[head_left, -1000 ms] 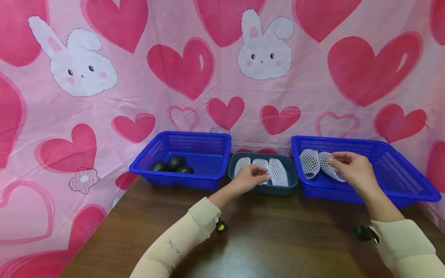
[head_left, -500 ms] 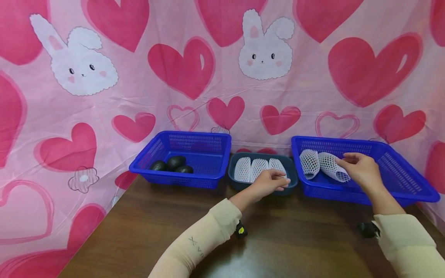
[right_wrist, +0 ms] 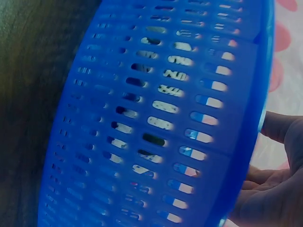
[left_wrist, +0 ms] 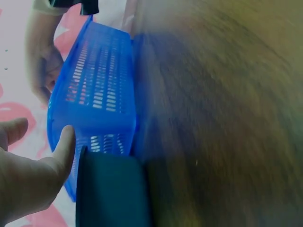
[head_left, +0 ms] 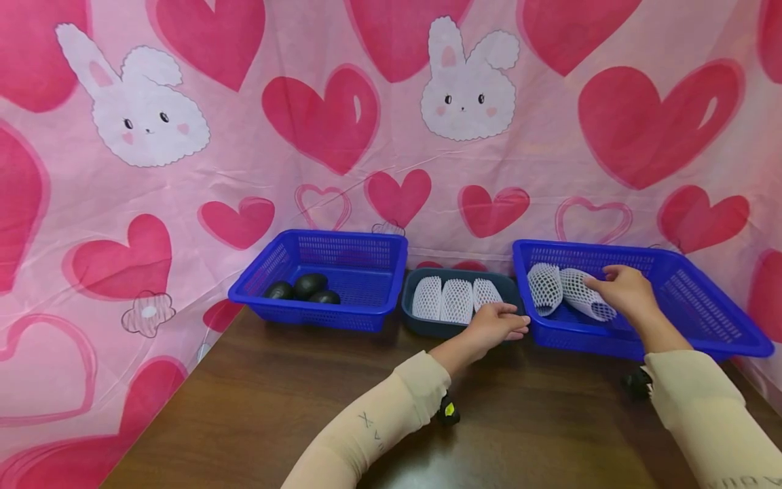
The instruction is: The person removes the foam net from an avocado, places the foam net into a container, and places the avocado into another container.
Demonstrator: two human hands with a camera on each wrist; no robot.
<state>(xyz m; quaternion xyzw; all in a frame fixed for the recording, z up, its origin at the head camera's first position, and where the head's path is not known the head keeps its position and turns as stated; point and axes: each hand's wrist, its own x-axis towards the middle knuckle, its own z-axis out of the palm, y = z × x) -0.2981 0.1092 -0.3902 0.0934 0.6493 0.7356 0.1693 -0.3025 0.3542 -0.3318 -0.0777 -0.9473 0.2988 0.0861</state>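
In the head view my left hand (head_left: 493, 326) is over the front right edge of a small dark teal tray (head_left: 421, 327), its fingers loosely extended and holding nothing. Three white foam net sleeves (head_left: 457, 301) lie side by side in that tray; the hand partly covers the right one. My right hand (head_left: 626, 292) hovers above the right blue basket (head_left: 690, 339), thumb and forefinger apart. Its thumb is beside a foam-netted piece (head_left: 586, 294); I cannot tell whether they touch. Another foam-netted piece (head_left: 544, 288) lies left of it, dark colour showing through the mesh.
A left blue basket (head_left: 342, 244) holds three dark avocado-like fruits (head_left: 310, 286). Both baskets and the tray stand in a row on a brown wooden table (head_left: 391, 387). Behind them hangs a pink cloth (head_left: 440, 204) printed with hearts and rabbits.
My left hand has moved right across the tray toward the right basket, uncovering the middle sleeve. My right hand has shifted slightly; the nearer netted piece has moved a little right.
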